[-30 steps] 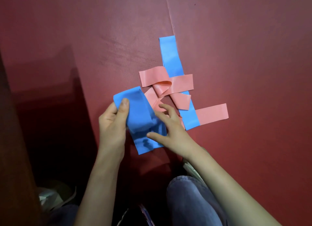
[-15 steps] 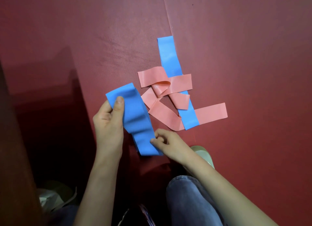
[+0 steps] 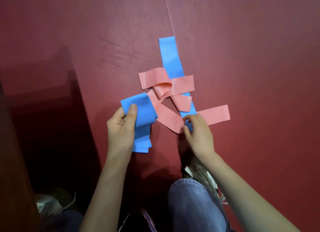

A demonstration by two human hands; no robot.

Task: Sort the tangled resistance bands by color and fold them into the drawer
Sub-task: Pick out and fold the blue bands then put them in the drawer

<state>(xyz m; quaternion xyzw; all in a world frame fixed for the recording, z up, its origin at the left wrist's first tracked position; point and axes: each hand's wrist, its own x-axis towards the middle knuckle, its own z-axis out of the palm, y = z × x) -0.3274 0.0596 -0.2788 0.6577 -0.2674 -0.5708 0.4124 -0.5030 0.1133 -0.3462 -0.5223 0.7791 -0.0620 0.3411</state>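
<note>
The left hand (image 3: 121, 126) grips the folded blue band (image 3: 142, 114), and the right hand (image 3: 197, 133) pinches the long blue band (image 3: 170, 58) by its near end, which looks soft and floppy.

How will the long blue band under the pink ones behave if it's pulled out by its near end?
Probably floppy: the folded blue band in the left hand droops limply. The long blue band lies thin and flat on the mat, so likely light. The pink bands cross over it, so pulling where the right hand pinches may drag them along.
</note>
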